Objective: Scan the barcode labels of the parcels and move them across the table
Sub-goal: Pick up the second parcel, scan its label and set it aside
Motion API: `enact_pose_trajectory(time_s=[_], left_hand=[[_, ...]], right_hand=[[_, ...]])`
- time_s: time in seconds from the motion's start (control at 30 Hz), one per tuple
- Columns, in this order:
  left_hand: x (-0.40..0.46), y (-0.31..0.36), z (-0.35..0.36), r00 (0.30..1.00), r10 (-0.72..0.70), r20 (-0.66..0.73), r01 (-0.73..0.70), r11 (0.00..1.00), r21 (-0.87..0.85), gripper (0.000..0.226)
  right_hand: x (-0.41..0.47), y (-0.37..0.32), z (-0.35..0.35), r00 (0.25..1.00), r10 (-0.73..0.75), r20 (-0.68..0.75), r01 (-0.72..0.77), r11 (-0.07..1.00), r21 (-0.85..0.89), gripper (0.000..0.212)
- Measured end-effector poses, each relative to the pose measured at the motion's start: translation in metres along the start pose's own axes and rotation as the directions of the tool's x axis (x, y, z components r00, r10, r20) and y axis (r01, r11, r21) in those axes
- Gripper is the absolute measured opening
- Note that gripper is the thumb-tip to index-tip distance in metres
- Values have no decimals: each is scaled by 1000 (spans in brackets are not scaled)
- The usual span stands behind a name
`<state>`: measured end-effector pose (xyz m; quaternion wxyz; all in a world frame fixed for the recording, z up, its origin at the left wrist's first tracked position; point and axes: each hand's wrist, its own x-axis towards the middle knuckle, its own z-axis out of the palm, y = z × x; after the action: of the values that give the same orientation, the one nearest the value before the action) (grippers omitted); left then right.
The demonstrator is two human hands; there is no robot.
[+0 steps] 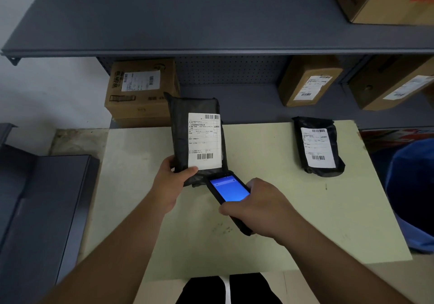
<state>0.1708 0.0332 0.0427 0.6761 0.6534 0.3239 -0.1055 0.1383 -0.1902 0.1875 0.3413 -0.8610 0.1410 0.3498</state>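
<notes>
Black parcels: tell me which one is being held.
The left parcel, gripped by the left hand at its lower corner. The right parcel lies untouched on the table.

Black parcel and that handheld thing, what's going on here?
A person is scanning parcels. The left hand holds a black parcel tilted up over the table, label facing the camera. The right hand aims a handheld scanner with a lit blue screen at its lower barcode. A second black parcel lies on the table's right side.

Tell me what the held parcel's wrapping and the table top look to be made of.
Held parcel: likely thin black plastic film, slightly glossy, creased and gathered at its ends, with a white paper label. Table top: seemingly pale green matte laminate or painted board, flat and scuffed.
</notes>
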Motion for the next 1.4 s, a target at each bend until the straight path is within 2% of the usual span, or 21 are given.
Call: enact_pose_trajectory(time_s=[0.2,0.4,0.83,1.1,1.27,1.4], left_hand=[[2,-1,2,1000,5,-12,-5,999,33,80],[3,-2,6,1000,14,-10,-14,999,51,66],[6,-2,13,1000,6,5,-7,1000,5,68],[12,-4,35,999,-17,35,16,999,39,67],[14,-4,64,994,-43,105,39,998,40,63],[16,-6,91,989,-61,134,55,997,53,47]], right_hand=[[5,4,-1,1000,25,4,-26,999,43,51],[7,6,-1,1000,28,2,-28,998,60,53],[12,12,-4,998,61,-5,-60,990,127,48],[16,21,-15,998,63,-15,-60,986,154,48],[18,36,-30,997,73,-38,-64,980,190,47],[20,50,-46,994,90,-61,-74,973,220,45]])
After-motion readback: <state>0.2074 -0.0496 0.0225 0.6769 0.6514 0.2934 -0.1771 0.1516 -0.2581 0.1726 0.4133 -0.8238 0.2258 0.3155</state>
